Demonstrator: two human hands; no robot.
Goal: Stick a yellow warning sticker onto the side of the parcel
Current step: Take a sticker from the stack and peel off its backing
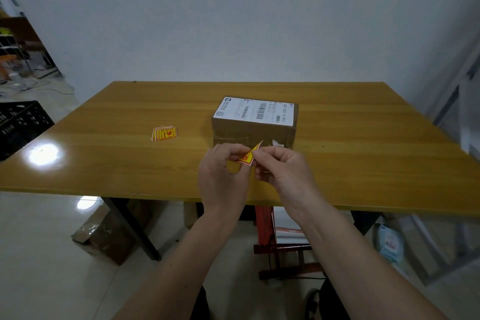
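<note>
A brown cardboard parcel (254, 130) with a white shipping label on top stands in the middle of the wooden table (104, 163). Just in front of its near side, both hands pinch one yellow and red warning sticker (248, 157). My left hand (223, 176) holds its lower left part. My right hand (283, 169) grips the right edge, and a pale corner sticks up between the fingertips. A small stack of the same yellow stickers (165, 134) lies on the table to the left of the parcel.
A black plastic crate (20, 125) stands by the table's left edge. Under the table are a cardboard box (109, 234), a red wooden stool (275, 239) and a white packet (389, 241). A wall rises behind the table.
</note>
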